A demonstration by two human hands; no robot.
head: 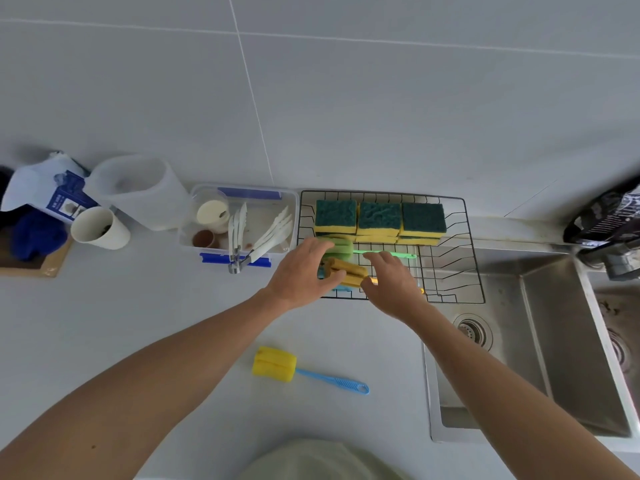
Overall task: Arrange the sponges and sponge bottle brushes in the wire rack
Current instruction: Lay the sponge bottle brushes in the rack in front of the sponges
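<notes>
Black wire rack (464,251) sits on the counter (173,323), three green-yellow sponges (379,221) lined along its back. Both hands are in the rack's front-left: left hand (301,271) curled around an orange brush (346,271), right hand (391,282) pinching its handle. A green brush (381,253) lies just behind. A yellow brush (277,364) lies on the counter, well in front of the rack.

Both bare arms reach forward, hands close together.
The left hand (300,271) lies palm down with fingers curled inward; the right hand (391,282) is beside it, thumb and fingers pinched together.
</notes>
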